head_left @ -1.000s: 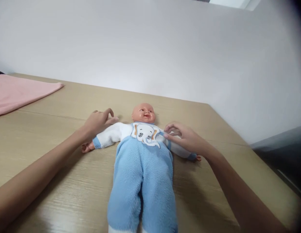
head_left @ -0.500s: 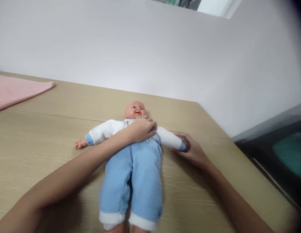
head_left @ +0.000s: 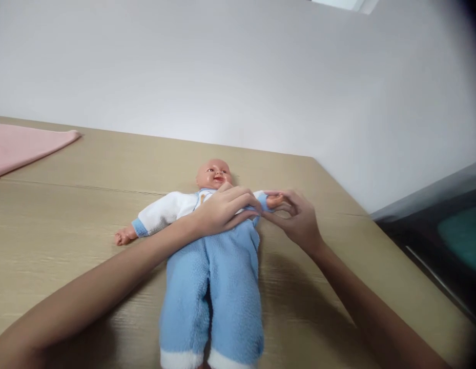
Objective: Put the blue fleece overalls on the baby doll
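Observation:
A baby doll (head_left: 210, 277) lies face up, dressed in fluffy blue trousers and a white top with blue cuffs. Across its chest rests my left hand (head_left: 230, 207), its fingers closed around the upper part of the doll's sleeve on the right side. My right hand (head_left: 295, 218) pinches the cuff and small hand at the end of that same arm, which is bent up from the table. The doll's other arm (head_left: 159, 212) lies stretched out to the left. My left fingers hide much of the gripped sleeve.
Wooden table (head_left: 68, 215) carries the doll, with a seam across it. A folded pink cloth (head_left: 26, 146) lies at the far left. A pale wall (head_left: 184, 72) rises behind. Past the right edge is a dark object with a teal patch (head_left: 464, 238).
The doll's arm on the right has been raised and drawn inward, with my right hand following up and left. My left fingers have moved slightly right along the sleeve. The view has tilted slightly down.

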Tool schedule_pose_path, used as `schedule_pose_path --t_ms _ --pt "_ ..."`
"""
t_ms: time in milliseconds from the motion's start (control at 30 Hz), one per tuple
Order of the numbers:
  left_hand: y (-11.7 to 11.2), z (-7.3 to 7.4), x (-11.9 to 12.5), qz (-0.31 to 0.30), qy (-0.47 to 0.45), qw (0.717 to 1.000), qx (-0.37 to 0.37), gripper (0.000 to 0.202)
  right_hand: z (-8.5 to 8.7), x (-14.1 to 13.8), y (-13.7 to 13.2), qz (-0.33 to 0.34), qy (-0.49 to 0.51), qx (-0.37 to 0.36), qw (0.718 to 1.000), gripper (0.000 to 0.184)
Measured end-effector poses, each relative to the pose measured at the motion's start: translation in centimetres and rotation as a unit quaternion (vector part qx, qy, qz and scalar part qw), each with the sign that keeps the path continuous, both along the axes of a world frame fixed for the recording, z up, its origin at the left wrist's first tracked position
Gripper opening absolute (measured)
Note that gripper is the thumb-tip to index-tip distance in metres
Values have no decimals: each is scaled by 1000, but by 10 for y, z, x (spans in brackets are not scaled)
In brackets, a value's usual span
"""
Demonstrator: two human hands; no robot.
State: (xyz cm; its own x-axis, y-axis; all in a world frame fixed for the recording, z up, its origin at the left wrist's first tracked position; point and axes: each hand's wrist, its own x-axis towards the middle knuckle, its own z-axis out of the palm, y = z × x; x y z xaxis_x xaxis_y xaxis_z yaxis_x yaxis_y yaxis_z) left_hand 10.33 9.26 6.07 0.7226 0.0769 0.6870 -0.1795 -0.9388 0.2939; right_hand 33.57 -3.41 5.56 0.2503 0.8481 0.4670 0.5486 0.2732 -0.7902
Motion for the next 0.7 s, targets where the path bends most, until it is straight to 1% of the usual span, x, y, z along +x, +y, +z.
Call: schedule_pose_path --t_ms 100,167,200,300,367,433,500,533,600,667,700 --pt "-1 0 -4 -8 -39 999 -1 28 -3 -23 4 20 -120 6 993 18" --pt "0 -1 -5 -7 -46 998 -30 27 -7 -33 3 32 -180 5 983 16" --pt "1 -1 -4 -7 -49 998 -49 26 -9 -35 2 41 -193 7 980 17" --pt "2 -2 -2 -14 -61 993 -97 18 -10 -34 -5 73 -184 20 980 18" --pt "4 -2 0 -18 -51 991 -118 14 -9 -30 -10 107 -142 14 984 14" --pt "5 -2 1 -15 -25 991 -133 14 -9 -28 -15 142 -57 -10 988 11" --pt "6 -2 2 -5 0 991 -135 17 -10 -29 -19 167 50 -50 983 24" --pt "6 -1 2 2 11 991 -130 20 -12 -31 -20 168 105 -71 978 31" --pt "6 -1 2 13 27 993 -117 21 -16 -35 -18 148 205 -109 961 36" --pt "6 -3 3 25 40 993 -110 17 -21 -39 -15 107 288 -131 942 36" --pt "6 -4 4 34 46 992 -112 15 -23 -41 -13 84 311 -137 937 37"
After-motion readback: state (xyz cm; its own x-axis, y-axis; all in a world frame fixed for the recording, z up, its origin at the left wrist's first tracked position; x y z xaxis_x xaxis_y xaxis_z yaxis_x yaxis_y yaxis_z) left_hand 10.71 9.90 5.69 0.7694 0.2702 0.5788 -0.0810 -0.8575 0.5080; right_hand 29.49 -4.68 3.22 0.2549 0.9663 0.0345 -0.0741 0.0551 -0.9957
